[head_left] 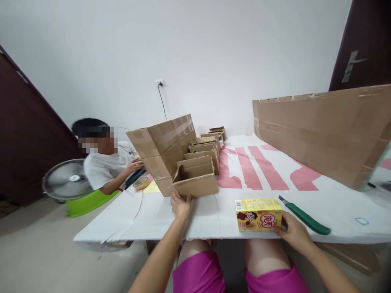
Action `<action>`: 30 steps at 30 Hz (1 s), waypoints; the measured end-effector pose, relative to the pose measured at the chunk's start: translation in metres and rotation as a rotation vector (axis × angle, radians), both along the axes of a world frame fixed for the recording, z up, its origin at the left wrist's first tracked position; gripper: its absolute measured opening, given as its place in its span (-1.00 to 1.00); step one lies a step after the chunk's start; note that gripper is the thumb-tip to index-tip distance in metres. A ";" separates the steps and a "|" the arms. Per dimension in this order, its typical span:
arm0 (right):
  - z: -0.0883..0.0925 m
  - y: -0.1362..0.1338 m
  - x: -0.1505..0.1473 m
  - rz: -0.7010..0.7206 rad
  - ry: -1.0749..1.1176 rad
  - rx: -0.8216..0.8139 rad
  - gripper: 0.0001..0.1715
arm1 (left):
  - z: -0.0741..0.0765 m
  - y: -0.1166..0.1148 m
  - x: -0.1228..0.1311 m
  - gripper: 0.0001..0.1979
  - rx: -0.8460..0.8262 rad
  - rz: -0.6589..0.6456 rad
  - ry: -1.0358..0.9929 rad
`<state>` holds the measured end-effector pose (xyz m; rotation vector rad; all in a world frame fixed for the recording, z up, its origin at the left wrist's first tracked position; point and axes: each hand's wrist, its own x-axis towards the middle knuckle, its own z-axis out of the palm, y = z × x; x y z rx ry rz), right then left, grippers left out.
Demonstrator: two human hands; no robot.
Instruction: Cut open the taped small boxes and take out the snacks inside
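Note:
My left hand (180, 205) rests against the front of a small open cardboard box (195, 179), its fingers curled at the box's lower edge. My right hand (291, 232) grips the right end of a yellow snack box (258, 214) that stands on the white table cover (214, 215) near the front edge. A green-handled utility knife (305, 219) lies just right of the yellow box, beside my right hand.
A row of small open cardboard boxes (204, 152) runs back from the nearest one, beside a larger brown carton (163, 148). A long cardboard sheet (324, 126) stands at the right. Another person (106, 162) sits at the left near a tape roll (141, 182), a fan (65, 179) behind.

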<state>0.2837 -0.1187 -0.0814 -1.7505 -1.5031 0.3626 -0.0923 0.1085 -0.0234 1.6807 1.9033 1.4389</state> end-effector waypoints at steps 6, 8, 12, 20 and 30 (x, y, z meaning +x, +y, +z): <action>0.004 0.000 -0.002 -0.015 -0.061 -0.003 -0.36 | -0.020 -0.071 0.052 -0.39 0.030 -0.491 0.002; 0.007 0.000 -0.004 -0.026 -0.084 -0.008 -0.37 | -0.026 -0.093 0.072 -0.25 -0.091 -0.948 -0.096; 0.011 0.000 -0.005 -0.016 -0.115 0.006 -0.38 | -0.026 -0.123 0.108 -0.01 -0.280 -1.303 -0.296; 0.003 0.001 -0.003 -0.017 -0.197 0.057 -0.46 | -0.015 -0.084 0.071 -0.44 -0.170 -0.920 -0.242; 0.000 0.005 -0.008 -0.052 -0.276 0.074 -0.58 | -0.020 -0.065 -0.001 -0.35 0.265 -0.207 0.192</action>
